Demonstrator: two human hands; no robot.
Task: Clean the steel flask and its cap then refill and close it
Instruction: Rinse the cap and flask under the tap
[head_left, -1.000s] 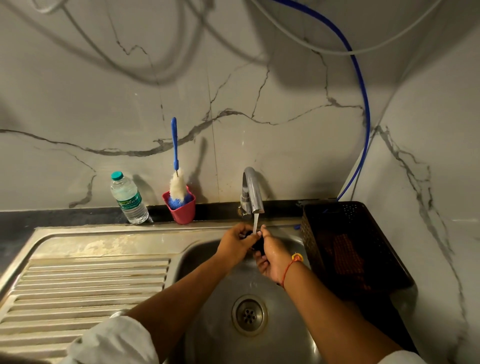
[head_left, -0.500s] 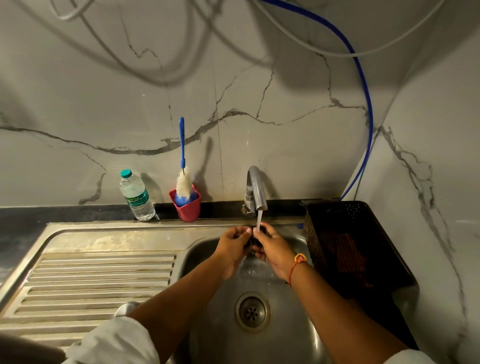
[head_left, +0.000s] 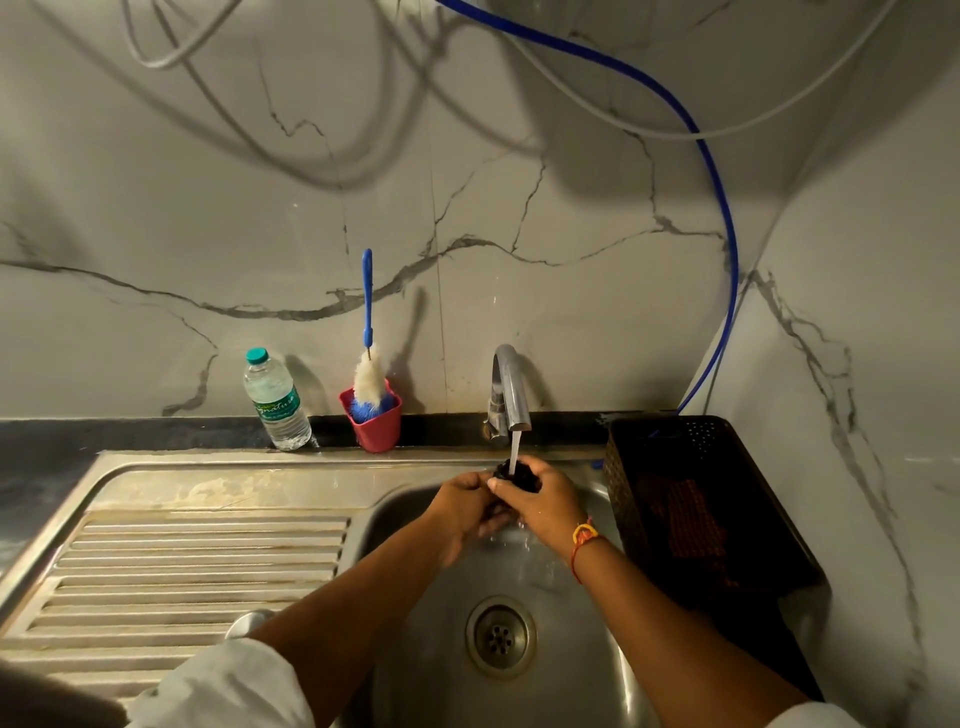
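Most of the cap (head_left: 513, 474) hidden, shape unclear

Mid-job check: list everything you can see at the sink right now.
Small dark cap: one, black, under the running stream.
Curved chrome tap: one, silver, behind the basin, running.
Stainless steel sink: one, grey, basin with ribbed drainboard left.
Clear plastic water bottle: one, teal lid, back ledge, left.
Red plastic cup: one, beside the bottle, holds the brush.
Blue-handled white bottle brush: one, standing in cup.
Dark woven basket: one, right of basin.
Blue hose: one, along wall.
Round steel object: one, drainboard, mostly hidden.
Left hand: grips cap.
Right hand: grips cap; orange-red thread on wrist.
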